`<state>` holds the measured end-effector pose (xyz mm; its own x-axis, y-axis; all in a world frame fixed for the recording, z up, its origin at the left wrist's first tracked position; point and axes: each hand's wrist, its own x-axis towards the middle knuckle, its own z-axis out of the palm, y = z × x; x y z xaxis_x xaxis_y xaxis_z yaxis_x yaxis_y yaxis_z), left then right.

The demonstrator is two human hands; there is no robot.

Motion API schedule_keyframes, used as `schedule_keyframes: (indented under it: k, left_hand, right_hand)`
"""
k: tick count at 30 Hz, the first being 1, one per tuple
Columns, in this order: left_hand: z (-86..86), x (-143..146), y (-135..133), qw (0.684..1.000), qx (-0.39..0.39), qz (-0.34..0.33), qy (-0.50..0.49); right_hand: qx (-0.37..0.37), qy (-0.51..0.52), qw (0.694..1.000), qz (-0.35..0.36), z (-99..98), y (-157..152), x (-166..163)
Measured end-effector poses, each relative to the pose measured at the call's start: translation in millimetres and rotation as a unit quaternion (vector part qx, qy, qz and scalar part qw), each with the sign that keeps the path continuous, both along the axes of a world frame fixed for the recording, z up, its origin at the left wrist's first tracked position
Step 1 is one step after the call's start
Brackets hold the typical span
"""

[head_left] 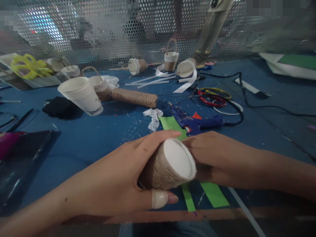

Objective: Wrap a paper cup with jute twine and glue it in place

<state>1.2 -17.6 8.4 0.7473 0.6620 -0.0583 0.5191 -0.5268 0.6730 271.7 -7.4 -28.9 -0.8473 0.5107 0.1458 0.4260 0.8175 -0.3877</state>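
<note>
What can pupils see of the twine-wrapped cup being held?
The twine-wrapped cup has brown, fibrous cord around its side and a white, rimmed, papery round end. It tilts above the blue table, that end angled towards the camera. The left hand grips its side; whether the right hand touches it is unclear.

My cup point(170, 168) shows tan, finely ribbed twine point(158, 172) and a white base point(179, 158); my thumb wrap point(159, 198) is pale cream. I see a blue tabletop point(93, 138), bright green paper strips point(216, 195), a navy glue gun point(201, 125) and a red wire coil point(208, 103).
</note>
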Motion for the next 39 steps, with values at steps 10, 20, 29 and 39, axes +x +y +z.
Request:
schedule_keyframes:
  k: [10,20,29,39]
  left_hand:
    - [-0.6,0.3,-2.2,1.0,0.003,0.016,0.003]
    - [-1.4,-1.9,-2.3,1.0,0.028,-0.003,0.009]
    - [-2.8,-1.9,-2.7,0.997,0.071,-0.035,0.02]
    - [-6.2,-2.1,-1.7,0.991,0.111,-0.065,0.025]
  right_hand:
    - [0.024,0.025,0.999,0.013,-0.1,-0.4,-0.5]
    - [0.006,0.012,1.0,0.005,0.6,-1.4,0.7]
    - [0.002,0.018,1.0,0.011,0.1,0.4,0.0]
    - [0.009,0.005,1.0,0.003,5.3,-0.5,0.1]
